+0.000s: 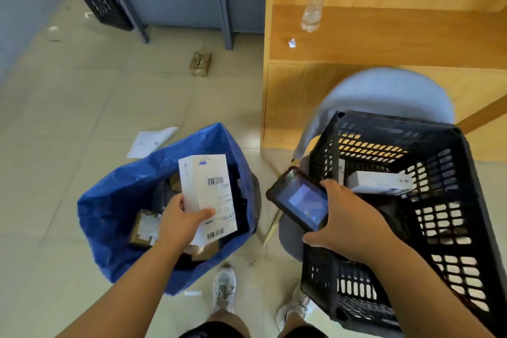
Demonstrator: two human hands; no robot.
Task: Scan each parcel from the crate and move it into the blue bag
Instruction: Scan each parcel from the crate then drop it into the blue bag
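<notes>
A white parcel (208,186) is held by the left hand (179,221) above the open mouth of the blue bag (109,214). The thumb is laid across its labelled face, and the grip is closed on the lower end of the box. A handheld scanner (299,200) is held in the right hand (345,225), with the grip wrapped round its lower end and the lit screen facing up, over the near corner of the black crate (452,228). The crate is set on a grey chair (384,90), and another pale parcel (378,182) is seen lying inside it. Brown parcels (144,228) are already lying in the bag.

The step in hand is judged to be the scan, or the drop that follows it. Which of the two cannot be told, as the screen is blurred. For a clean read, the barcodes (215,180) should be kept clear of the thumb, the label turned flat toward the scanner, and both held steady. The parcel should be released only once a read is confirmed. It should be lowered well inside the bag's rim, so that the soft wall is not caught and folded in. The scanner is best kept in the right hand for the next parcel.
</notes>
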